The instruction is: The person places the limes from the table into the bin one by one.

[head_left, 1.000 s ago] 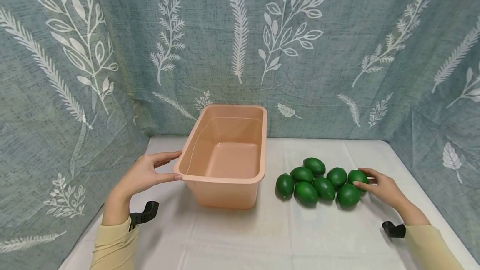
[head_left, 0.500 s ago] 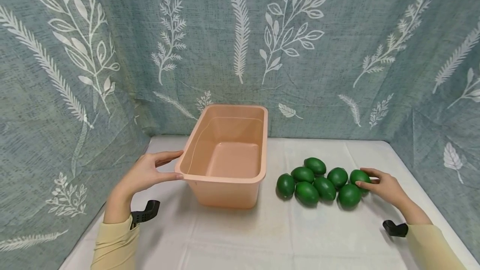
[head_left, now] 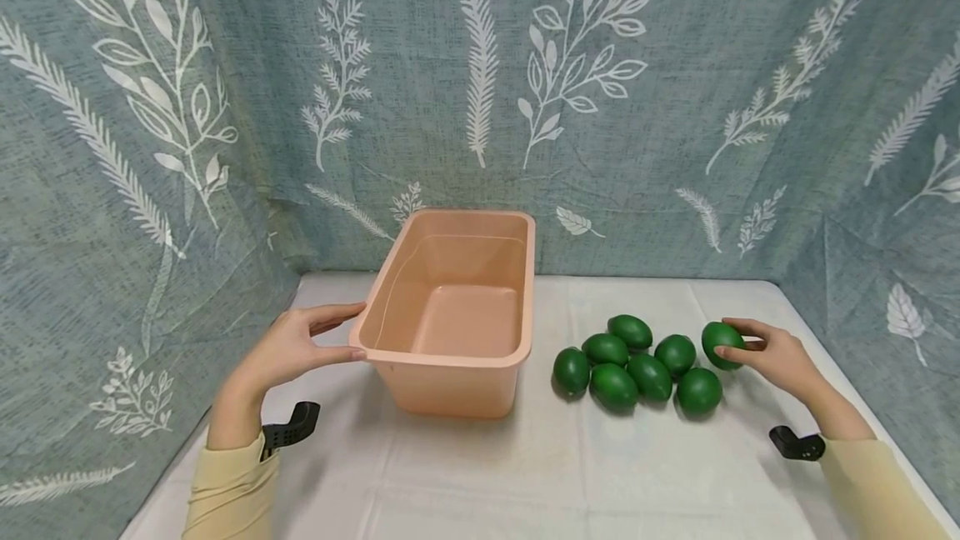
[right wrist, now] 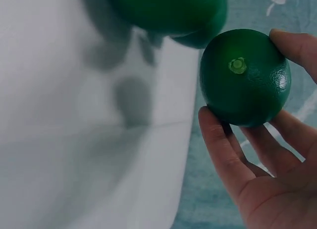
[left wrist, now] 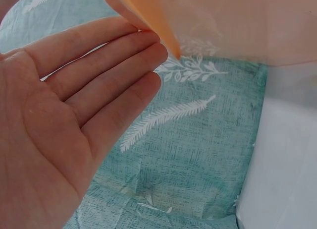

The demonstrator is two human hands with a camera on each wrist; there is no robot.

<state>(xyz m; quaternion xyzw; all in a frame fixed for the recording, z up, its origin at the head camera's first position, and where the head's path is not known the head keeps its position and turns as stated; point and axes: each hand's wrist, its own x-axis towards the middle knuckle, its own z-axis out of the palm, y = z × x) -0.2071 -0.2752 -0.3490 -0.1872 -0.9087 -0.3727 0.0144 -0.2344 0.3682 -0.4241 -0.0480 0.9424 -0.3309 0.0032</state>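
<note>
A peach plastic tub (head_left: 441,390) stands on the white-covered table, its inside bare. At its near left corner, my left hand (head_left: 281,350) touches the rim with thumb and fingertips. Its fingers (left wrist: 109,65) are straight in the left wrist view. To the right of the tub, my right hand (head_left: 783,363) holds a glossy green lime (right wrist: 245,83) between thumb and fingertips. The stem end of that lime faces the right wrist camera, and the fruit is raised off the table. Several other limes (head_left: 649,378) lie close together just left of it.
A white cloth (head_left: 495,482) covers the table. Blue-green curtains (head_left: 420,65) with white leaf prints hang behind and at both sides, near the tub's far end.
The right hand has lifted its lime slightly up and away from the neighbouring limes. The left hand and the tub have stayed in place.
</note>
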